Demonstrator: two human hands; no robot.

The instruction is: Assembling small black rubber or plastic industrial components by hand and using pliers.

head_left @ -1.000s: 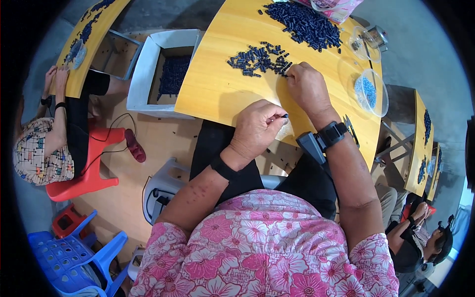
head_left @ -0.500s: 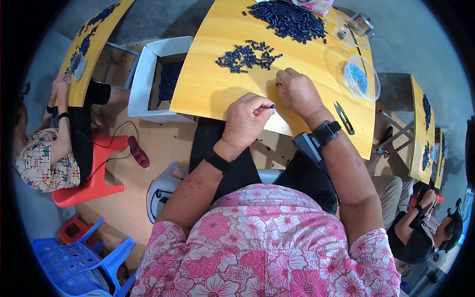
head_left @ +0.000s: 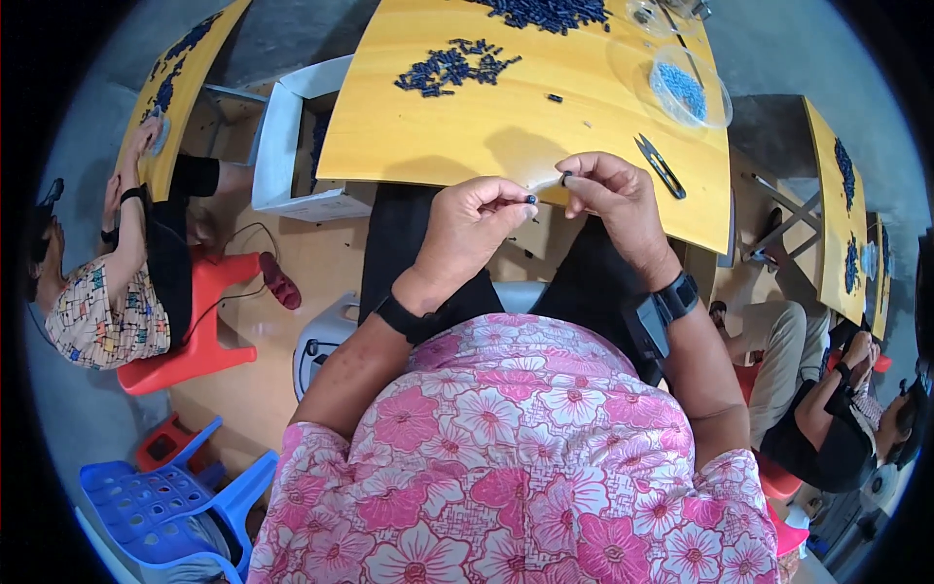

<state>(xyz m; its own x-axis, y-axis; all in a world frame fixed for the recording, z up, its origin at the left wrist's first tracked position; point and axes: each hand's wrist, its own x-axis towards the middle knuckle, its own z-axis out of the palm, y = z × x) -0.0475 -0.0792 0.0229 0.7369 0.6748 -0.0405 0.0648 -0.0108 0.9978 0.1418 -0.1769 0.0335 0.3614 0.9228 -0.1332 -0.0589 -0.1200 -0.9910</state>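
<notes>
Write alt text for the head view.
Seen from above, a seated person pinches a small dark bead in the left hand and another in the right hand, over the near edge of a yellow table strewn with dark beads.

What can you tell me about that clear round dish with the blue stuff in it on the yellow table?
The clear dish is shallow, round and see-through, plastic by the look of it. It sits upright on the yellow table, towards its far right corner, and holds a small heap of light blue bits. No hand touches it. Black snips lie nearer the table's front edge, apart from it, and another clear container stands just beyond.
</notes>
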